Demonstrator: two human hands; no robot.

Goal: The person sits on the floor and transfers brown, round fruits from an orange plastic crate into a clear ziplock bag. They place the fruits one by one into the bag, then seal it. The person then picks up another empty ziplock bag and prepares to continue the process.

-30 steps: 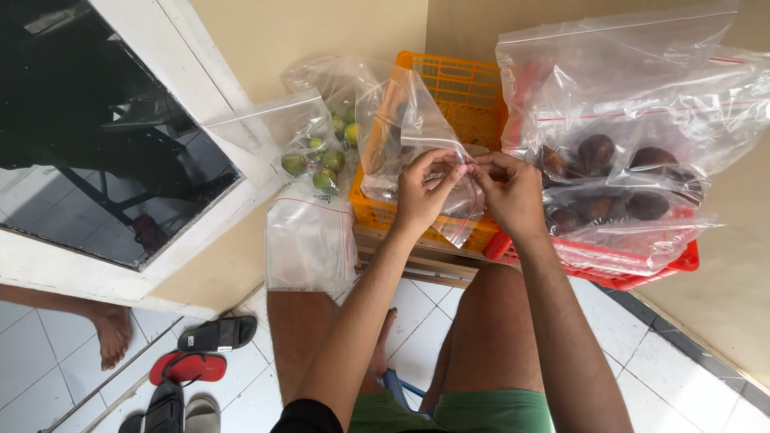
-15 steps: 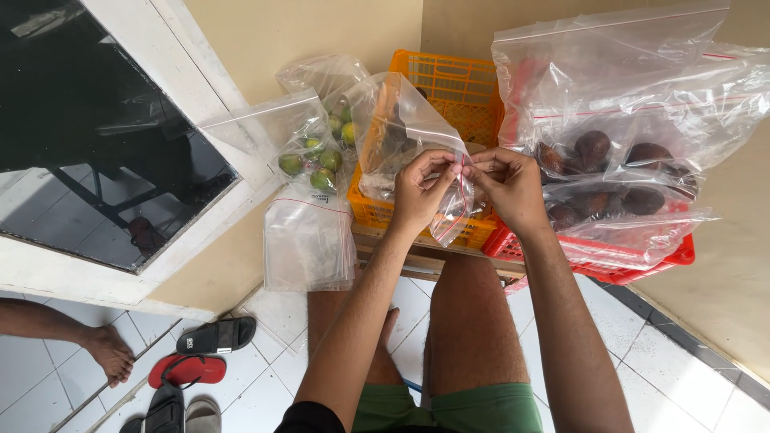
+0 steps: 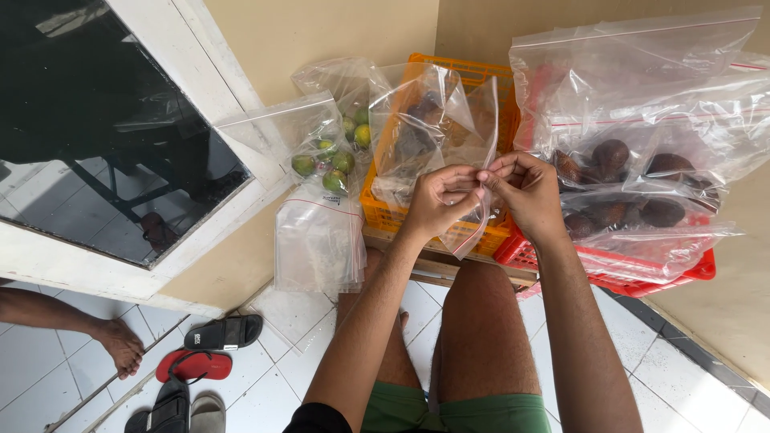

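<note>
**Both hands pinch the top of a clear zip bag over the orange crate**

The left hand (image 3: 439,200) and the right hand (image 3: 525,192) meet in the middle of the scene, fingertips almost touching. Each one pinches the top edge of a clear zip bag (image 3: 433,128) with dark fruit inside. The bag stands upright over the orange crate (image 3: 401,215), just far of the hands. To the right, a red crate (image 3: 666,277) holds big clear bags of dark brown fruit (image 3: 634,172). To the left of the orange crate, another bag of green fruit (image 3: 329,156) rests, and a pile of empty zip bags (image 3: 319,240) hangs below it. On the tiled floor at near left lie sandals (image 3: 204,365), next to another person's bare foot (image 3: 120,346).
</note>
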